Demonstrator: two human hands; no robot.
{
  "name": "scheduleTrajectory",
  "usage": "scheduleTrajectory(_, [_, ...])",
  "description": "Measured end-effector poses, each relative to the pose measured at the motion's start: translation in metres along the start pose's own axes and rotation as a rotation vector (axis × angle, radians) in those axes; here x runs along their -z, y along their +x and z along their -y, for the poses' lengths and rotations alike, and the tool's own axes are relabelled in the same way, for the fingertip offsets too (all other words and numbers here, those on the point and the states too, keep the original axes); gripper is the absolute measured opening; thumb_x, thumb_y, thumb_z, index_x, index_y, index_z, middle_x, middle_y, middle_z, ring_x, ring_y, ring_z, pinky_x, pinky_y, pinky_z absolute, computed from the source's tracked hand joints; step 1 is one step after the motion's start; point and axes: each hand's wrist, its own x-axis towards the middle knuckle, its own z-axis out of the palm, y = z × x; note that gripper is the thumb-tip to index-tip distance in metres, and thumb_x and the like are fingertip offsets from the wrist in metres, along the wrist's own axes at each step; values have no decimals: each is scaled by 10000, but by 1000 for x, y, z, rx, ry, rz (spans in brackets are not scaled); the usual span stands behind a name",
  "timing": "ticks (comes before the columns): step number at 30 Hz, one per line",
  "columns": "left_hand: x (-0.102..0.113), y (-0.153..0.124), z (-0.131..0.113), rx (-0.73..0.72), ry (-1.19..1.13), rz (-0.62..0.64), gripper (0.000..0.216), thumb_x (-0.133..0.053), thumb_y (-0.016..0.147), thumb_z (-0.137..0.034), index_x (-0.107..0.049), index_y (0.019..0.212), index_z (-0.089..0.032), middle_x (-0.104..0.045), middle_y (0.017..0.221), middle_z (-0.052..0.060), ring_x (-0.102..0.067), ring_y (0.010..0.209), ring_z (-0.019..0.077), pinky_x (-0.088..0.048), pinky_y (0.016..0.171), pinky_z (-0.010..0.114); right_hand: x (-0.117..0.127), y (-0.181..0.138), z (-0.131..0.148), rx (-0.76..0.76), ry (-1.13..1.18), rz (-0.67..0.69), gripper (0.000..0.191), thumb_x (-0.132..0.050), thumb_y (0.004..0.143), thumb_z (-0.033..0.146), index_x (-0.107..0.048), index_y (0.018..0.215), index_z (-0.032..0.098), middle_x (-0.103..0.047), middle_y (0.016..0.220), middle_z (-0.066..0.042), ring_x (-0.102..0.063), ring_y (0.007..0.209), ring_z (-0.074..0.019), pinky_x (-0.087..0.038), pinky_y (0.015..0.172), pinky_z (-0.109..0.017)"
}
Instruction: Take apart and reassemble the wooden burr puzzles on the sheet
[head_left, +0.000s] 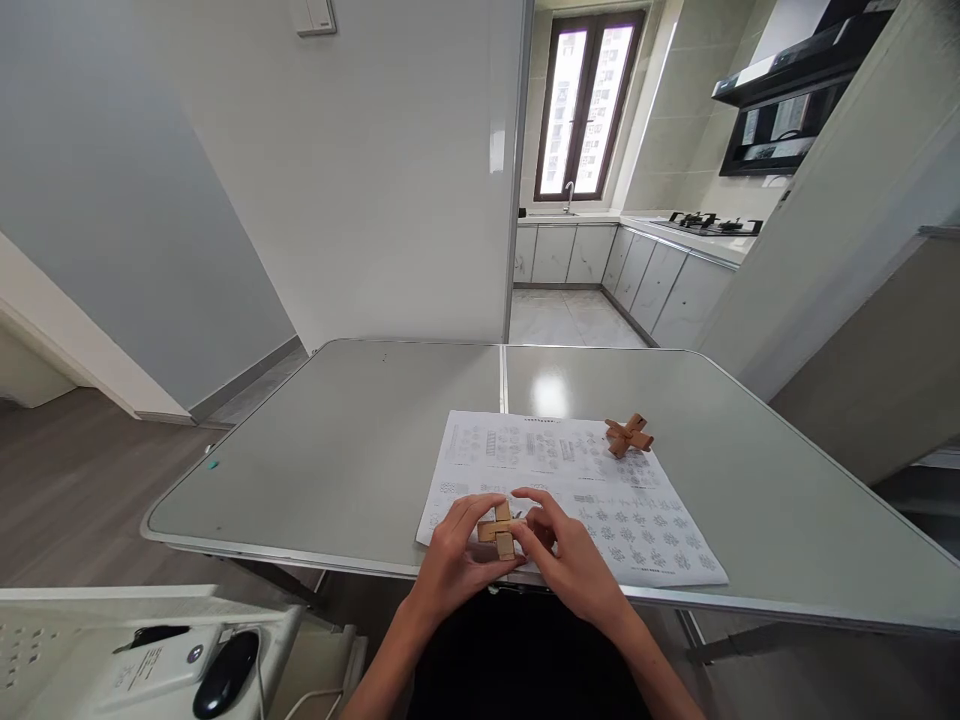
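A small light-wood interlocking puzzle (496,532), made of crossed bars, is held just above the near edge of the paper sheet. My left hand (459,552) grips it from the left, fingers over its top and thumb beneath. From the right, my right hand (564,555) presses its thumb against the puzzle's side, with the index finger arched above. Under both hands lies the printed instruction sheet (652,545), covered in rows of small diagrams. A second, darker reddish-brown wooden puzzle (628,436), star-like in shape, rests on the sheet's far right corner.
The grey folding table (322,450) has a seam across its middle and a metal rim. At lower left stands a white bin (67,660) holding a black computer mouse (226,672) and a white box (161,668). A kitchen lies beyond the table.
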Motion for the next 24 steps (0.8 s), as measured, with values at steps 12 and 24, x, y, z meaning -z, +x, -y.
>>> scheduleTrajectory(12, [-1, 0, 1, -42, 10, -84, 561, -791, 874, -309, -534, 1372, -308, -673, 1288, 76, -659, 1185, 257, -579, 984, 413, -5, -4, 3, 39, -68, -53, 260, -499, 1037, 484, -593, 999, 245, -671, 828, 2, -608, 704, -182, -461, 674, -303])
scheduleTrajectory(24, [1, 2, -6, -115, 22, -43, 501, -757, 900, -279, -539, 1350, -306, -673, 1261, 75, -656, 1193, 258, -575, 1001, 411, 1, -8, -3, -9, 41, -7, 313, -507, 1028, 531, -571, 974, 230, -706, 845, -30, -646, 721, -195, -475, 647, -299])
